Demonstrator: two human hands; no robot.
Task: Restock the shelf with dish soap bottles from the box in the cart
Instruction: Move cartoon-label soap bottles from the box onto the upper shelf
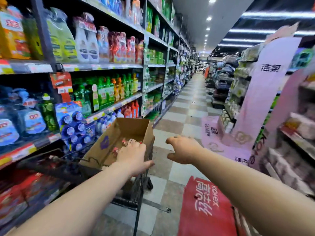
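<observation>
An open brown cardboard box (136, 128) sits in a black wire cart (136, 189) beside the shelf. Blurred red and white bottle tops (126, 142) show inside the box. My left hand (133, 157) rests over the box's near right edge, fingers reaching into it; whether it grips anything is hidden. My right hand (184, 149) hovers in the air just right of the box, fingers curled and spread, holding nothing. Green and orange dish soap bottles (109, 91) fill the middle shelf on the left.
Tall shelving (102, 66) runs along the left with blue bottles (75, 128) low down. A checkered aisle floor (184, 109) stretches ahead. A red display stand (204, 208) sits at lower right, with pink display stands (265, 86) on the right.
</observation>
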